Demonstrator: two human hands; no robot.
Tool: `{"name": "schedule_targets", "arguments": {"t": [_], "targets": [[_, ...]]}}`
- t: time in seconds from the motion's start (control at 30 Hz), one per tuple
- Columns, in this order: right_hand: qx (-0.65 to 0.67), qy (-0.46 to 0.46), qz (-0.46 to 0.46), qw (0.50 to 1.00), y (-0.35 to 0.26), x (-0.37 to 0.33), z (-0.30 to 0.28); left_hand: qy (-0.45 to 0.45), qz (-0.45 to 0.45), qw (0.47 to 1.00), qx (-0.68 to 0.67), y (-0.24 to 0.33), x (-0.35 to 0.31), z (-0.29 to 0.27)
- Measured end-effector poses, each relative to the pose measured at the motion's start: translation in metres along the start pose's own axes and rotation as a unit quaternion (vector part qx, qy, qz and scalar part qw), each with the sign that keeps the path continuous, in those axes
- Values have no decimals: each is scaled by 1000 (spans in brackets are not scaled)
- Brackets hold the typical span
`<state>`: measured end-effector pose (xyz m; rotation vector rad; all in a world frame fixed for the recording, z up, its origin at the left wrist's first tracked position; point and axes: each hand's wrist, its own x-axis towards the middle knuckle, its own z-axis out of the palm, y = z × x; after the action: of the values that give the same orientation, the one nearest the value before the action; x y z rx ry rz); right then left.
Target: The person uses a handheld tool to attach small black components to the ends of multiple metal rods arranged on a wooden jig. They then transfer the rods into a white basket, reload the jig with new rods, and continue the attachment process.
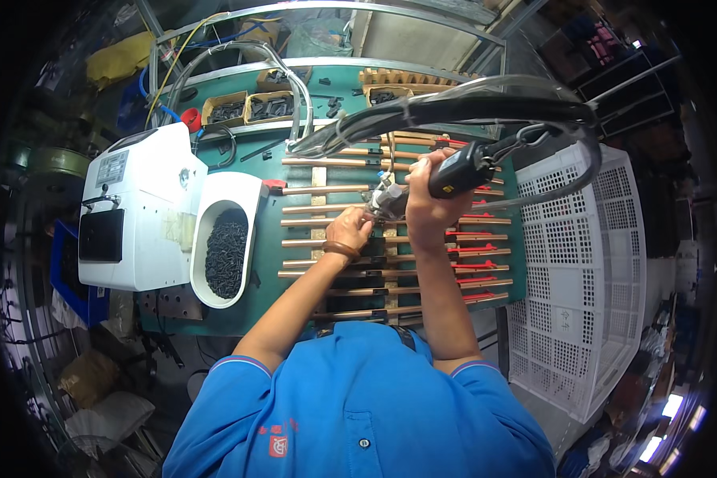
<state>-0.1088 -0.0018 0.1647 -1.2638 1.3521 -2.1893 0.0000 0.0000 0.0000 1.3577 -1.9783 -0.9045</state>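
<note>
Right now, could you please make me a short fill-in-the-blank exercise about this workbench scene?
1. The right hand grips a black power ____ hung with cables.
2. The left hand rests on the row of copper ____.
3. The white trough holds dark ____.
4. The perforated crate on the person's right is ____ in colour.

Missing: screwdriver; tubes; screws; white

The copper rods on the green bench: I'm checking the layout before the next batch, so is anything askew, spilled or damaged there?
Nothing stands out. The copper rods lie in even parallel rows, the black screws stay inside the white tray, and both hands, left hand and right hand, work at the power screwdriver.
</note>
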Motion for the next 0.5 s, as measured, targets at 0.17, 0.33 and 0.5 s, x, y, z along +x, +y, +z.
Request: {"name": "schedule_targets", "arguments": {"t": [0.17,0.33,0.5], "targets": [[5,27,9,1000,-22,11,10,17,-23,990,-138,-17,-8,0],[0,22,-4,1000,-18,14,11,8,-7,981,-195,-18,-5,4],[-4,17,-6,1000,-19,11,11,10,17,982,-186,-15,-2,1]]}}
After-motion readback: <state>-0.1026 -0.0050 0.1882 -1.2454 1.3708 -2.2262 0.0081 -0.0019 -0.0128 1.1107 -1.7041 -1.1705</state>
